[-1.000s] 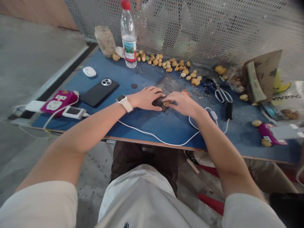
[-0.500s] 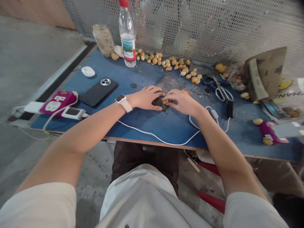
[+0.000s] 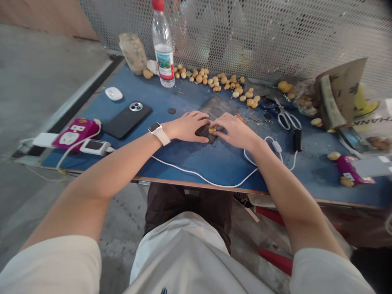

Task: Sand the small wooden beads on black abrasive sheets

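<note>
My left hand, a white watch on its wrist, lies flat with fingers stretched over a dark grey slab on the blue table. My right hand sits just right of it, its fingers curled and pinching a small yellow-brown piece against the slab. The two hands nearly touch at the fingertips. Beyond them lies a scatter of several small yellow-brown round pieces along the back of the table.
A water bottle and a filled bag stand at the back left. A black phone, a white mouse and a pink power strip lie left. Scissors, a white cable and cardboard lie right. Perforated mesh backs the table.
Both hands stay on the slab; the right hand's fingers have shifted slightly left around the small piece. The view has drifted a little.
</note>
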`<state>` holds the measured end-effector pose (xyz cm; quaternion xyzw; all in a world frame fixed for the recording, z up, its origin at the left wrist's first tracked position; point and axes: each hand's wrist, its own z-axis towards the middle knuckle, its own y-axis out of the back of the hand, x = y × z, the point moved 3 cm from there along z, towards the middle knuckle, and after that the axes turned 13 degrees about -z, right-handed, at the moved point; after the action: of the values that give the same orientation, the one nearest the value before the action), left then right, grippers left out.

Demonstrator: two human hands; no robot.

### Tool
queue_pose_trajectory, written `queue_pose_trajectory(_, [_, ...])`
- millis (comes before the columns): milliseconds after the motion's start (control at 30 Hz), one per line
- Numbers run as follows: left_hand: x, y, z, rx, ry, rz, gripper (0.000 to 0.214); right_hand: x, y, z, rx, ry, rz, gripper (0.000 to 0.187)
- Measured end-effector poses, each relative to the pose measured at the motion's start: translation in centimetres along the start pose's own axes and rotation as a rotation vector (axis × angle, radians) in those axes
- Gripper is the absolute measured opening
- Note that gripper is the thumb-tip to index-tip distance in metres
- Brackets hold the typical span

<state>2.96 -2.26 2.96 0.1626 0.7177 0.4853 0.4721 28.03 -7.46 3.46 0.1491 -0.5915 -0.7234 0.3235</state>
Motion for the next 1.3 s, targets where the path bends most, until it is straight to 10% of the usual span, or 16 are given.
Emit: queue_pose_trajectory(1300, [0.0, 0.0, 0.2, -0.014, -0.002, -0.031, 0.098, 1.8, -0.5, 0.6, 0.009, 0.050, 0.028, 0.020])
